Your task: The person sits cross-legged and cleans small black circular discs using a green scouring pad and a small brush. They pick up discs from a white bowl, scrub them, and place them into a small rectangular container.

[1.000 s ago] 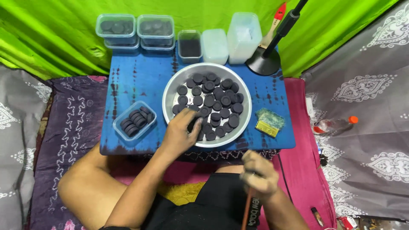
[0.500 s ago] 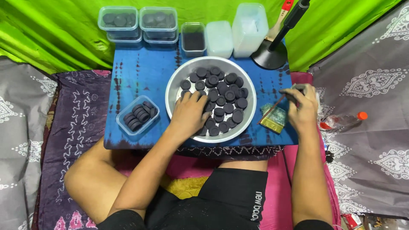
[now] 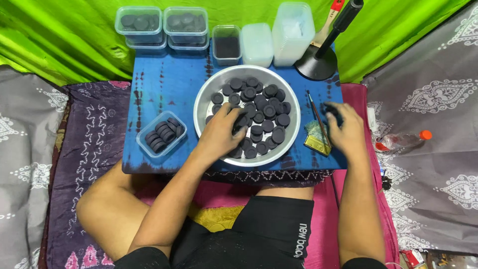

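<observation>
Black discs (image 3: 259, 107) fill the steel bowl (image 3: 204, 102) in the middle of the blue table (image 3: 164, 89). The left hand (image 3: 221, 132) is down in the bowl's near-left side, fingers curled loosely over a few discs; can't tell if it's actually gripping one. The right hand (image 3: 346, 128) sits at the table's right edge, fingers bent around something dark and blurry, right beside a thin brush (image 3: 318, 119) lying across a small gold tin (image 3: 314, 142).

Risk, as I see it: that brush is only balanced on the tin near the edge, so a nudge from the right hand could roll it off. The tub (image 3: 162, 133) of discs also sits close to the near-left edge.

Lidded tubs (image 3: 164, 25) and a lamp base (image 3: 316, 67) line the far edge. Green cloth (image 3: 59, 40) behind, patterned grey fabric (image 3: 438, 124) on the floor.
</observation>
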